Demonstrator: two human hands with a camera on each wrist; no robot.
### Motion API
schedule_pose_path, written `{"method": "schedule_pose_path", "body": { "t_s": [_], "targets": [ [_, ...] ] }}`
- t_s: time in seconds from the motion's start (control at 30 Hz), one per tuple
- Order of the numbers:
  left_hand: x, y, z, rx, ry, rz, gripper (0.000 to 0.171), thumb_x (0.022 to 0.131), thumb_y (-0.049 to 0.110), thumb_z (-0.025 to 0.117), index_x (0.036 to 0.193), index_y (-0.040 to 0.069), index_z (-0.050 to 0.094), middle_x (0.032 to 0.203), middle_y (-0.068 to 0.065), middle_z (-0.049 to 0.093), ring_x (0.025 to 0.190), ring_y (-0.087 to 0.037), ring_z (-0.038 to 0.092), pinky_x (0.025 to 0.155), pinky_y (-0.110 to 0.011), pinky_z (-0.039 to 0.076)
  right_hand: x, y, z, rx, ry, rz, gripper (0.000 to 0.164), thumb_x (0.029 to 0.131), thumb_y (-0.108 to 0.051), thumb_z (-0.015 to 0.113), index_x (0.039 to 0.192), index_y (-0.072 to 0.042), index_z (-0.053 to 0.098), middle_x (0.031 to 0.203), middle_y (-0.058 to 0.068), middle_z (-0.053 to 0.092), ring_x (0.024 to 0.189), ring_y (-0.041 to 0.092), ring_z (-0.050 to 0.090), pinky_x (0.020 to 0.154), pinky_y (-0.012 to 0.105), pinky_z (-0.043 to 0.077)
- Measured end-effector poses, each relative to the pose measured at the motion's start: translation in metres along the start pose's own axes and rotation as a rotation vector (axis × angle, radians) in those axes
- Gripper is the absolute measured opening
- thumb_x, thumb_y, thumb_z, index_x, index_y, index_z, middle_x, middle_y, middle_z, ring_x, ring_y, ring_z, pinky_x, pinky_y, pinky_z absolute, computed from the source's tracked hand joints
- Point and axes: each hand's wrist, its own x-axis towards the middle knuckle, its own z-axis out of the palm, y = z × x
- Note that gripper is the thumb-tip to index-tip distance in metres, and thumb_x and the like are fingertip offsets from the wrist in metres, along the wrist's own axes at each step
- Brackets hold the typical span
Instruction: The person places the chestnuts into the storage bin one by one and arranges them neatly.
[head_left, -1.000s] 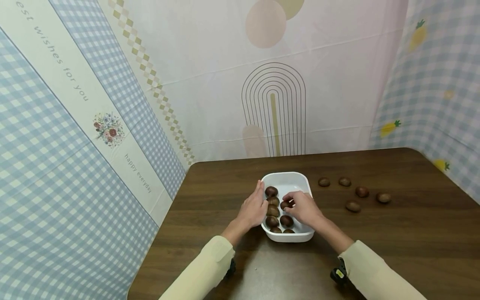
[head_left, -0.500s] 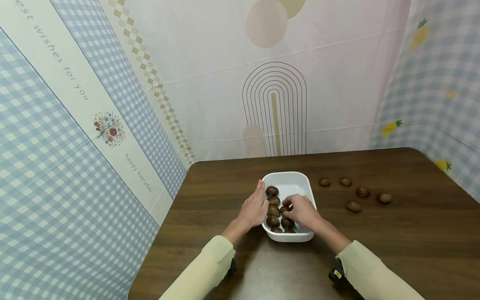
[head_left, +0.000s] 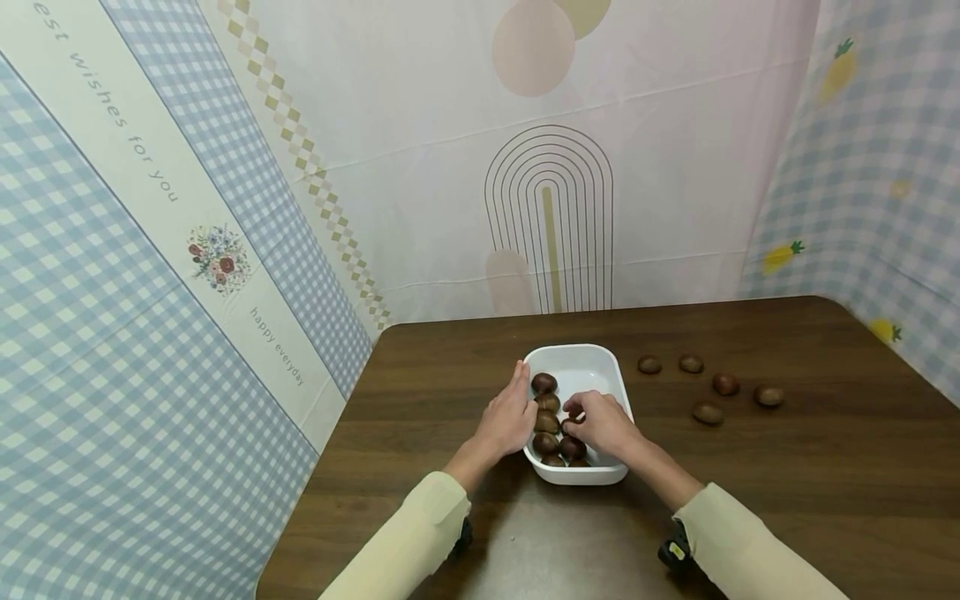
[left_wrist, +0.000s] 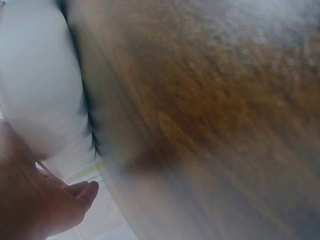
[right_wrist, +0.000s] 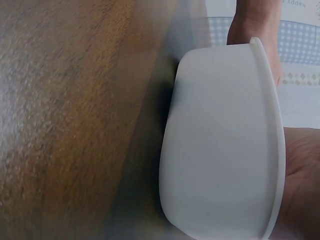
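Observation:
A white rectangular dish (head_left: 576,477) on the brown table holds several chestnuts (head_left: 545,444). They form a column along its left side, with a shorter one beside it toward the near end. My left hand (head_left: 507,418) rests against the dish's left rim, fingers straight along it. Inside the dish, my right hand (head_left: 609,423) pinches a chestnut (head_left: 577,416) between thumb and fingers, just beyond the near chestnuts. That chestnut is partly hidden by the fingers. In the right wrist view the wall of the dish (right_wrist: 225,140) hides the fingers.
Several loose chestnuts (head_left: 725,384) lie on the table (head_left: 825,467) to the right of the dish. Patterned cloth (head_left: 420,167) hangs behind the table and along both sides.
My right hand has shifted slightly toward the near end of the dish with the pinched chestnut. My left hand stays against the rim.

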Motion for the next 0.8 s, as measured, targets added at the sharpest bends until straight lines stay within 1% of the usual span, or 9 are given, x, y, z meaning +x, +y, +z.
{"method": "schedule_pose_path", "body": {
  "t_s": [0.1, 0.2, 0.37, 0.5, 0.6, 0.7, 0.8],
  "targets": [
    [0.000, 0.000, 0.001, 0.003, 0.004, 0.003, 0.067, 0.108, 0.019, 0.043, 0.170, 0.004, 0.021, 0.177, -0.008, 0.013, 0.154, -0.028, 0.037, 0.120, -0.051, 0.038, -0.002, 0.000, -0.002, 0.033, 0.012, -0.005, 0.024, 0.088, -0.003, 0.079, 0.111, 0.006, 0.076, 0.101, 0.016, 0.078, 0.090, 0.030, 0.076, 0.082, 0.047, 0.061],
    [0.000, 0.000, 0.001, 0.007, 0.003, 0.003, 0.068, 0.108, 0.019, 0.043, 0.170, 0.004, 0.021, 0.177, -0.008, 0.013, 0.154, -0.028, 0.037, 0.120, -0.051, 0.038, -0.002, 0.000, -0.008, 0.070, 0.050, -0.030, 0.027, 0.090, -0.002, 0.077, 0.115, 0.008, 0.074, 0.108, 0.021, 0.077, 0.091, 0.033, 0.076, 0.082, 0.047, 0.062],
    [-0.001, 0.001, 0.000, -0.008, 0.000, -0.003, 0.068, 0.108, 0.019, 0.044, 0.170, 0.005, 0.020, 0.177, -0.008, 0.012, 0.155, -0.029, 0.036, 0.120, -0.051, 0.038, -0.003, 0.003, -0.027, 0.084, 0.172, -0.087, 0.026, 0.094, -0.003, 0.073, 0.118, 0.008, 0.073, 0.113, 0.023, 0.076, 0.094, 0.036, 0.075, 0.083, 0.048, 0.062],
    [-0.001, 0.001, -0.001, -0.011, -0.004, -0.005, 0.068, 0.108, 0.019, 0.043, 0.170, 0.005, 0.019, 0.177, -0.007, 0.011, 0.155, -0.029, 0.034, 0.121, -0.051, 0.037, -0.005, 0.009, -0.047, 0.094, 0.272, -0.088, 0.028, 0.097, -0.004, 0.072, 0.123, 0.006, 0.072, 0.116, 0.022, 0.075, 0.098, 0.038, 0.074, 0.082, 0.050, 0.061],
    [-0.001, 0.001, -0.001, -0.010, -0.006, -0.005, 0.068, 0.108, 0.019, 0.042, 0.170, 0.005, 0.019, 0.177, -0.007, 0.011, 0.156, -0.028, 0.033, 0.121, -0.051, 0.036, -0.007, 0.018, -0.060, 0.094, 0.339, -0.066, 0.027, 0.098, -0.006, 0.072, 0.124, 0.002, 0.073, 0.110, 0.018, 0.076, 0.094, 0.033, 0.072, 0.079, 0.042, 0.058],
    [-0.001, 0.001, -0.001, -0.009, -0.011, -0.008, 0.067, 0.109, 0.019, 0.042, 0.170, 0.005, 0.018, 0.178, -0.007, 0.010, 0.156, -0.027, 0.033, 0.122, -0.051, 0.036, -0.010, 0.030, -0.071, 0.096, 0.398, -0.044, 0.027, 0.099, -0.008, 0.072, 0.124, 0.001, 0.073, 0.108, 0.017, 0.076, 0.092, 0.030, 0.072, 0.077, 0.034, 0.056],
    [-0.001, 0.001, 0.000, -0.011, -0.010, -0.008, 0.067, 0.108, 0.019, 0.042, 0.170, 0.005, 0.019, 0.178, -0.007, 0.011, 0.156, -0.027, 0.033, 0.122, -0.051, 0.036, -0.015, 0.046, -0.081, 0.100, 0.437, -0.021, 0.029, 0.099, -0.010, 0.072, 0.127, 0.001, 0.072, 0.112, 0.019, 0.076, 0.094, 0.032, 0.073, 0.075, 0.025, 0.054]
  ]
}}
